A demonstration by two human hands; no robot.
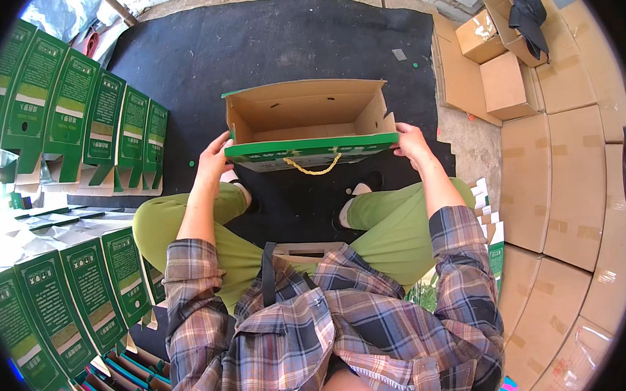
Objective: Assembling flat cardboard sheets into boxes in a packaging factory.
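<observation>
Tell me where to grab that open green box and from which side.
Grip the box at its two short ends, near the green front edge, one hand from each side, as the left hand and right hand do. It is wide, open-topped, and its yellow cord handle hangs slack in front.

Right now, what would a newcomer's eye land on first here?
The open cardboard gift box at centre, green outside with a yellow rope handle, sits on the black mat with the left hand and right hand gripping its two ends. Rows of folded green boxes stand along the left. Plain brown cartons are stacked on the right.
</observation>
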